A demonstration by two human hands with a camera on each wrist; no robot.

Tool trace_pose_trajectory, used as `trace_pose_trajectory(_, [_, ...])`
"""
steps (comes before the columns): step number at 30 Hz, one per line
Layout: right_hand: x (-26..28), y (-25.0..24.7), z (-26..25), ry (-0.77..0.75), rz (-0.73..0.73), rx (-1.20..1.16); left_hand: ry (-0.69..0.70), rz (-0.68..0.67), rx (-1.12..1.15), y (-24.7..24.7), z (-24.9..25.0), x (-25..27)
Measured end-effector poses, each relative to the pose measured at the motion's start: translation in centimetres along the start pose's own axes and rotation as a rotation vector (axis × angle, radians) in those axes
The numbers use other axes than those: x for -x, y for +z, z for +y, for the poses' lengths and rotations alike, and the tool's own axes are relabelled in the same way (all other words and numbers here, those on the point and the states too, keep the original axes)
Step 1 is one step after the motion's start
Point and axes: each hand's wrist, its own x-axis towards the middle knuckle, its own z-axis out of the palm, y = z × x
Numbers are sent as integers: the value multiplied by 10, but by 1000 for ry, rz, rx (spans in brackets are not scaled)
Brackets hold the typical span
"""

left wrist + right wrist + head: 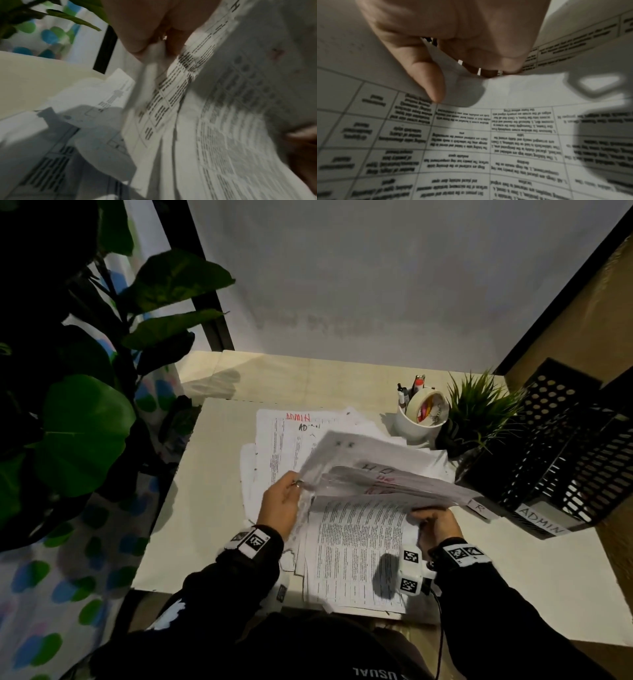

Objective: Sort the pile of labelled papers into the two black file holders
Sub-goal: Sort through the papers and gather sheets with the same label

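Observation:
A bundle of white printed sheets, with red and black handwriting on it, is lifted off the desk between both hands. My left hand pinches its left edge. My right hand grips its near right edge, thumb and fingers curled round the paper. Under it a printed table sheet lies on a loose pile; further back lie sheets marked ADMIN. Two black perforated file holders stand at the right, one labelled ADMIN, the other with a label showing R.
A white cup with pens and a tape roll stands behind the papers, beside a small potted grass plant. A big leafy plant fills the left side. The pale desk ends at a white wall behind.

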Motion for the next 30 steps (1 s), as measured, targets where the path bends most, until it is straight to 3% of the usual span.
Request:
trace_pose_trajectory(3, [6,5,2,57,-64,-46,-8,-116,16,12,-5,8])
trace_pose_trajectory(8, [5,8,-9,59,-107,-108,-35,-144,108,22,7,13])
trace_pose_trajectory(12, [17,31,-48,-136,-106,-103,-59,-117,210,24,45,10])
trace_pose_trajectory(18, [82,56,-112,-567,-165,15,229,61,177,32,87,0])
trace_pose_trajectory(20, [96,54,-111,-655,-166,47,216,78,202,35,81,1])
trace_pose_trajectory(24, [93,47,-67,-566,-127,239,-21,82,192,48,49,3])
trace_pose_trajectory(26, [91,43,-41,-464,-73,246,2,61,83,52,41,8])
trace_pose_trajectory(28, [97,42,-32,-502,-53,255,56,57,12,54,41,11])
trace_pose_trajectory(30, [97,40,-40,-537,-55,244,7,76,68,54,48,8])
